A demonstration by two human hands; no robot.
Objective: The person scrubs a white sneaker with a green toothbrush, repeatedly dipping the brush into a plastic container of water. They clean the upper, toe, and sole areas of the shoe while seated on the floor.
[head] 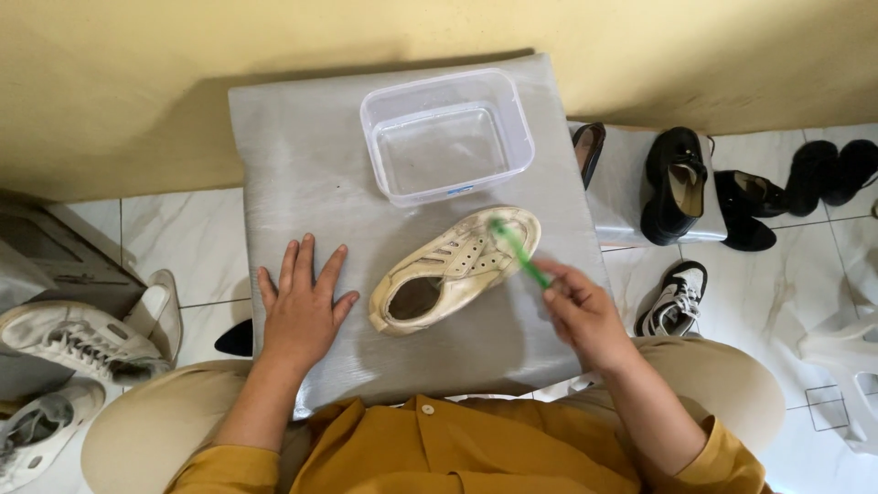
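left hand (300,309) lies flat, palm down, fingers spread and pointing away from the body. right hand (578,309) is curled closed in a pinch, wrist bent, forearm angled inward, both sleeves mustard.

Cream shoe (455,271) under green toothbrush (519,252)

bare table (302,183) left (open room), plastic tub (446,134) blocking behind shoe (455,270)

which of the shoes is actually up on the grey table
Only the cream lace-less shoe, under the green brush in the right hand. The white sneakers and black shoes sit lower, beside the grey table.
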